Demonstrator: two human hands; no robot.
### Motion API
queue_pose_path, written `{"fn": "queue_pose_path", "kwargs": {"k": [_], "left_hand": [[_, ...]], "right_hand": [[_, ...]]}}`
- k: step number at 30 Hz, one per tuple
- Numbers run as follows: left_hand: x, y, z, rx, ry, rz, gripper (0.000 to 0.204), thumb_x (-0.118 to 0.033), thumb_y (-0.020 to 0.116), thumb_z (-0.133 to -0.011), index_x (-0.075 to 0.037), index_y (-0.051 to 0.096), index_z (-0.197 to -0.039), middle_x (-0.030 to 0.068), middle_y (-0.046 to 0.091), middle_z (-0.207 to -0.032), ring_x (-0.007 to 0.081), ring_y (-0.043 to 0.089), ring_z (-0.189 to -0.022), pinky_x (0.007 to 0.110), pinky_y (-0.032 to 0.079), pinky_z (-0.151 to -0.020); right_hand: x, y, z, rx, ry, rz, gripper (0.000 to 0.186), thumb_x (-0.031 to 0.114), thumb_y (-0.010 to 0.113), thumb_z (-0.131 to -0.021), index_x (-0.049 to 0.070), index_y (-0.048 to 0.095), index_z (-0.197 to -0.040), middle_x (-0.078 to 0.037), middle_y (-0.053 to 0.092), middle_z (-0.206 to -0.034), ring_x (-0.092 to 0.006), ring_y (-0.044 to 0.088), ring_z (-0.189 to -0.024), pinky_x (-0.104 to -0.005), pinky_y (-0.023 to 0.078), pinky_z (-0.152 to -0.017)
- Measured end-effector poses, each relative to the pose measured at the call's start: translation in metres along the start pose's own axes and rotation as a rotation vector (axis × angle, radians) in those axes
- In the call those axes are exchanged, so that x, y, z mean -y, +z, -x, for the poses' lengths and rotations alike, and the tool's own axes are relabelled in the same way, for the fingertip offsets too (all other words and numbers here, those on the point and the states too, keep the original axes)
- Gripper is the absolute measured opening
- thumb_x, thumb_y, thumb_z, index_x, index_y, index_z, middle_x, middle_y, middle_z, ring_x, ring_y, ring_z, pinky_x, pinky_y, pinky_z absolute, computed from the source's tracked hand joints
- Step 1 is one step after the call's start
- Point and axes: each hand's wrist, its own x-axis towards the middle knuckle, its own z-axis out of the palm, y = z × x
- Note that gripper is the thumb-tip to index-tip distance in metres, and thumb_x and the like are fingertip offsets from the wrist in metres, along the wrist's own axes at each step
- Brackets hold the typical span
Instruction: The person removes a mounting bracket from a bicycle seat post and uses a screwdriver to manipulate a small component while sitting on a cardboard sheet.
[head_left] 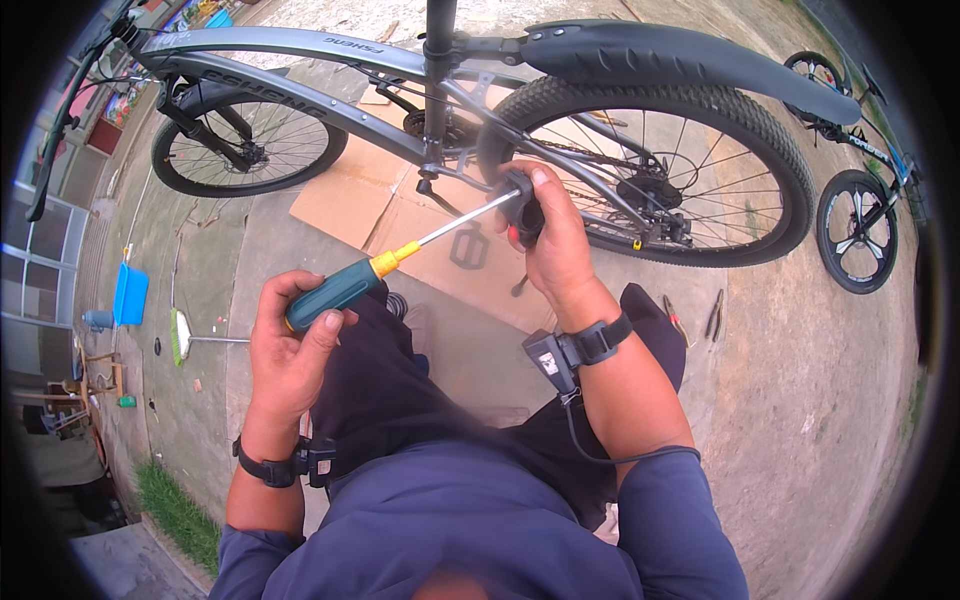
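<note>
My left hand is closed round the green and yellow handle of a screwdriver. The shaft slants up to the right, its tip meeting a small black part with a red spot. That part sits in the closed fingers of my right hand, which hide some of it; its exact kind is unclear. Just beyond stands a grey bicycle, its rear wheel behind my right hand and its front wheel to the left. A black mudguard reaches over the rear tyre.
Flattened cardboard lies beneath the bicycle, a pedal above it. Two plier-like tools, one red-handled and one dark, rest on the concrete at right. Further off are a second bicycle, a blue bucket and a broom.
</note>
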Motion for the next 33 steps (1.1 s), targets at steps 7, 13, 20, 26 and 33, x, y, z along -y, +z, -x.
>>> {"fn": "queue_pose_path", "kwargs": {"k": [7, 13, 20, 26, 33], "left_hand": [[0.010, -0.009, -0.002, -0.050, -0.045, 0.134, 0.042, -0.016, 0.075, -0.093, -0.003, 0.051, -0.126, 0.0113, 0.064, -0.107, 0.0187, 0.069, -0.088, 0.025, 0.051, -0.067], [0.022, -0.024, -0.003, -0.040, -0.230, 0.436, 0.039, -0.016, 0.072, -0.095, -0.002, 0.053, -0.126, 0.0118, 0.066, -0.101, 0.0188, 0.069, -0.085, 0.024, 0.051, -0.061], [0.040, -0.032, -0.005, -0.035, -0.275, 0.539, 0.026, -0.014, 0.068, -0.098, -0.005, 0.058, -0.121, 0.0113, 0.068, -0.105, 0.0193, 0.068, -0.084, 0.024, 0.051, -0.064], [0.041, -0.028, -0.006, -0.022, -0.143, 0.480, 0.026, -0.011, 0.073, -0.093, -0.009, 0.058, -0.114, 0.0113, 0.062, -0.118, 0.0210, 0.065, -0.097, 0.030, 0.052, -0.081], [0.046, -0.027, -0.002, -0.009, -0.022, 0.440, 0.033, -0.006, 0.076, -0.088, -0.010, 0.057, -0.114, 0.0100, 0.060, -0.123, 0.0196, 0.059, -0.109, 0.033, 0.050, -0.093]], "right_hand": [[0.020, -0.010, 0.005, 0.318, -0.099, 0.065, 0.066, 0.048, 0.071, -0.092, 0.006, 0.054, -0.140, -0.010, 0.066, -0.118, -0.0130, 0.059, -0.090, -0.0266, 0.048, -0.078], [0.034, -0.010, 0.008, 0.388, -0.069, 0.170, 0.067, 0.024, 0.083, -0.083, 0.005, 0.055, -0.141, -0.009, 0.066, -0.124, -0.0180, 0.062, -0.113, -0.0330, 0.048, -0.099], [0.035, -0.011, 0.010, 0.473, -0.140, 0.263, 0.057, 0.005, 0.081, -0.079, 0.006, 0.063, -0.133, -0.007, 0.066, -0.128, -0.0169, 0.059, -0.122, -0.0329, 0.044, -0.108], [0.036, -0.011, 0.012, 0.490, -0.110, 0.242, 0.056, 0.004, 0.080, -0.079, 0.005, 0.063, -0.133, -0.007, 0.066, -0.129, -0.0170, 0.058, -0.122, -0.0334, 0.043, -0.109], [0.037, -0.011, 0.011, 0.509, -0.090, 0.182, 0.057, 0.003, 0.078, -0.083, 0.004, 0.060, -0.136, -0.008, 0.065, -0.127, -0.0162, 0.060, -0.119, -0.0324, 0.046, -0.106]]}}
